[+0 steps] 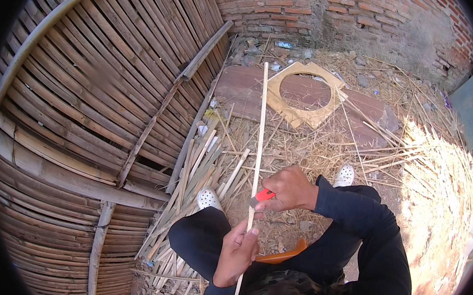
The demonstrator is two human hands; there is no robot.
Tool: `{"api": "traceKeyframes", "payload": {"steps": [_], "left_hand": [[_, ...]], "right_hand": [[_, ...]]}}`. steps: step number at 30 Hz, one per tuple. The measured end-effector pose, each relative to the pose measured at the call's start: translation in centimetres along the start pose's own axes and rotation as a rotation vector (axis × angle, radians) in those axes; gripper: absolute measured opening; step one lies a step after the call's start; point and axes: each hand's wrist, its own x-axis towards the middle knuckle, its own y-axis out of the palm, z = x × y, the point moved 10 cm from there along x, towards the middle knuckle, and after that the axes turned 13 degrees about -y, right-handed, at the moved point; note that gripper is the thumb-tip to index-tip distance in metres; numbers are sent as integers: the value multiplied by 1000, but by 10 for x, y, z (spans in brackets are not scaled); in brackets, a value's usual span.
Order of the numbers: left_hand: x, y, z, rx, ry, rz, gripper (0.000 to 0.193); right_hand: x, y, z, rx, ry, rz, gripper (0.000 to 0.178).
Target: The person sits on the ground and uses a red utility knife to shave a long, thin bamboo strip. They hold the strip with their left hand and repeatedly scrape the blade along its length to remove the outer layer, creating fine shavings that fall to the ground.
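Note:
A long, thin pale bamboo strip [259, 135] runs from my lap up toward the brick wall. My left hand [236, 253] grips its lower part, fingers wrapped around it. Just above, my right hand [289, 189] holds a knife with a red handle [263, 195], its blade laid against the strip. I sit with knees bent in dark trousers, white perforated shoes [208, 197] on the ground. An orange curved object [281, 255] lies under my arms, partly hidden.
A woven bamboo-slat panel [82, 131] fills the left. Loose bamboo strips [195, 178] lie piled beside my left foot. A plywood piece with a round hole [305, 94] rests on a brown board ahead. Straw litters the ground; a brick wall [347, 2] stands behind.

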Motion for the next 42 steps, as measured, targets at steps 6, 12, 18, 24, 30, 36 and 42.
{"api": "traceKeyframes", "payload": {"steps": [6,12,18,24,30,36,42], "left_hand": [[-5,-2,-12,42,57,-44,37],[-19,12,-16,18,24,7,37],[-32,14,-16,38,12,31,36],[-50,31,17,143,-97,130,36],[-50,41,59,209,-226,276,39],[8,-2,31,113,-97,-7,43],[41,10,-19,-101,10,3,43]], "right_hand": [[13,-22,-24,-126,-15,-16,63],[15,-65,-82,-252,224,-91,66],[22,-51,-15,-161,5,-45,65],[-34,-123,-194,-388,482,-201,72],[-147,-174,-305,-449,1062,-367,83],[-102,-111,-260,-185,892,-53,80],[-8,-43,-61,4,76,50,62]]}}
